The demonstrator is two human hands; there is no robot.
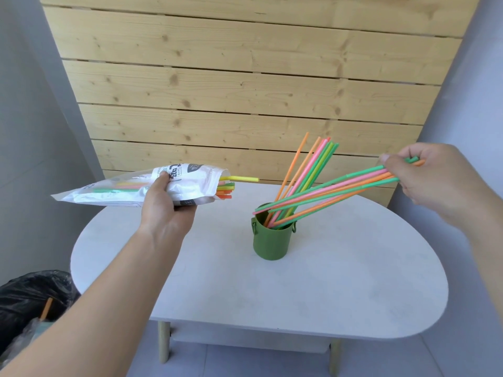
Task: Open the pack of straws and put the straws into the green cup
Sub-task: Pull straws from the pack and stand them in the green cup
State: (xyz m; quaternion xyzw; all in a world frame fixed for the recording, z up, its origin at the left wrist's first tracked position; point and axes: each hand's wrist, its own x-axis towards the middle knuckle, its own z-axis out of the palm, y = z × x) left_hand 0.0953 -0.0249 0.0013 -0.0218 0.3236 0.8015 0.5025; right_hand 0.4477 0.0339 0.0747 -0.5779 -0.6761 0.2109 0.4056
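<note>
Straws [326, 189], green, pink and orange, clamped at their upper ends between thumb and curled fingers of right hand [435, 176]. Slanting down and leftward from those fingers, far tips at the rim of green cup [270, 240], some dipping inside. Beside them, standing straws [313, 170] tilted in the cup, left of the right fingertips. Pack [190, 183] gripped by left hand [166, 208], thumb pressed on top, fingers wrapped underneath, held roughly level above table [299, 289]. Open mouth just beyond the left fingertips, facing toward the cup, coloured straw ends [226, 190] poking out, yellow straw [242, 179] reaching furthest. Black bin bag [32, 295] below the left forearm.
</note>
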